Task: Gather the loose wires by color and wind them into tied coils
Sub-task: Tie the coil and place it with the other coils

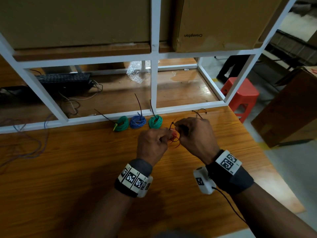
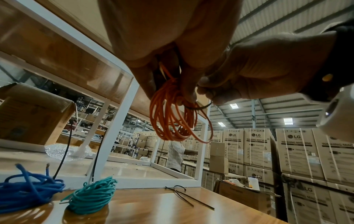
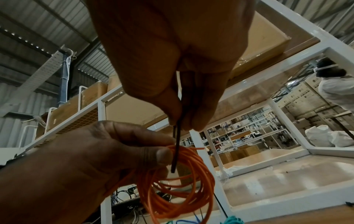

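Observation:
My left hand (image 1: 161,136) (image 3: 114,151) grips an orange wire coil (image 1: 174,136) (image 2: 172,118) (image 3: 182,189) a little above the wooden table (image 1: 77,169). My right hand (image 1: 181,127) (image 2: 220,87) (image 3: 182,121) pinches a black cable tie (image 3: 176,148) (image 1: 172,125) that passes down across the coil's top. In the left wrist view the tie (image 2: 199,106) curves round the strands. Three tied coils lie by the white frame: green (image 1: 122,123), blue (image 1: 138,121) (image 2: 28,191), green (image 1: 155,121) (image 2: 91,197).
Spare black cable ties (image 1: 199,113) (image 2: 187,195) lie on the table beyond my right hand. Loose blue wire (image 1: 25,140) trails at the left. A white shelf frame (image 1: 154,83) with cardboard boxes (image 1: 214,23) stands behind. A red stool (image 1: 240,95) sits off the table's right edge.

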Demonstrator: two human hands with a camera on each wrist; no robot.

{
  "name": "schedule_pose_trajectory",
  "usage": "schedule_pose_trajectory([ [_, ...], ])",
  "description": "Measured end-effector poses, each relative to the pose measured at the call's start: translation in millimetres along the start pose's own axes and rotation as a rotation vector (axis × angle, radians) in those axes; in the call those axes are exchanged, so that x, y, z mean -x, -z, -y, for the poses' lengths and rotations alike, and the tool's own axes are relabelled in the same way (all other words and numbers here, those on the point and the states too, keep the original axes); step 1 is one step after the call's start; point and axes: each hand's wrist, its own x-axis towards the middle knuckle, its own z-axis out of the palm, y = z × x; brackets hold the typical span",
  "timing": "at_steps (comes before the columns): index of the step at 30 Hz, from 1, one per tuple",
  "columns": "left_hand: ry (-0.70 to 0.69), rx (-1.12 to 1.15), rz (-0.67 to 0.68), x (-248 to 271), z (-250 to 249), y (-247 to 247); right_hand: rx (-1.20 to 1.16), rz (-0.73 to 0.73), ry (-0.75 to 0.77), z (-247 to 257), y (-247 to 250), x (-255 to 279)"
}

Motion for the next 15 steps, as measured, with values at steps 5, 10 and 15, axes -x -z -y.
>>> schedule_pose_trajectory([
  [5,0.039,0.077,-0.038,2.9,-1.5,4.8,-0.090,0.045,-0.088,-2.9,3.4,1.6],
  [10,0.022,0.114,-0.033,3.3,-2.5,8.4,-0.173,0.050,-0.092,-2.1,6.6,1.9],
  [15,-0.017,0.095,-0.012,4.5,1.9,9.6,-0.188,0.067,-0.069,-2.1,7.0,0.9],
])
